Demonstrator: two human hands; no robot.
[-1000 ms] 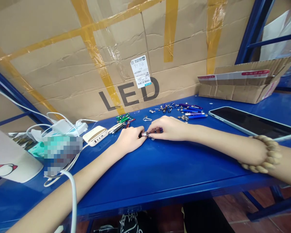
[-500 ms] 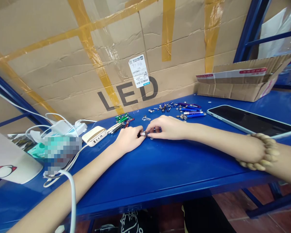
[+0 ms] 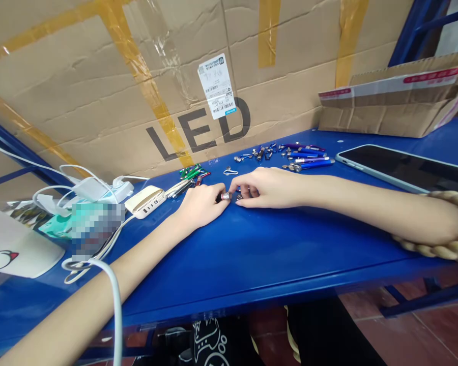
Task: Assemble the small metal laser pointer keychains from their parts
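A person's left hand (image 3: 200, 206) and right hand (image 3: 270, 188) meet near the middle of a blue steel worktop (image 3: 275, 254); between them lies a small silver metal collar (image 3: 225, 195) on a short dark barrel (image 3: 218, 199), its long axis running roughly left to right. The left hand is the nearer to it, its grip pressed together and pinching the piece from the left; the right grip curls in just beside the right end, and its fingers hide whether it presses on the piece, so that cannot be told. Beyond the hands lie a bent wire hook (image 3: 231, 172), a scatter of small metal parts (image 3: 260, 154) and blue pen-like barrels (image 3: 311, 161); green barrels (image 3: 191, 172) lie far left, near a white power bank (image 3: 145, 201). A black-screened smartphone (image 3: 404, 168) lies to the right. Behind, a cardboard carton (image 3: 80, 101) reads "LED" in large dark letters; the small print on its barcode sticker (image 3: 216, 86) is unreadable, as is the red-printed strip on a flattened cardboard box (image 3: 389, 101).
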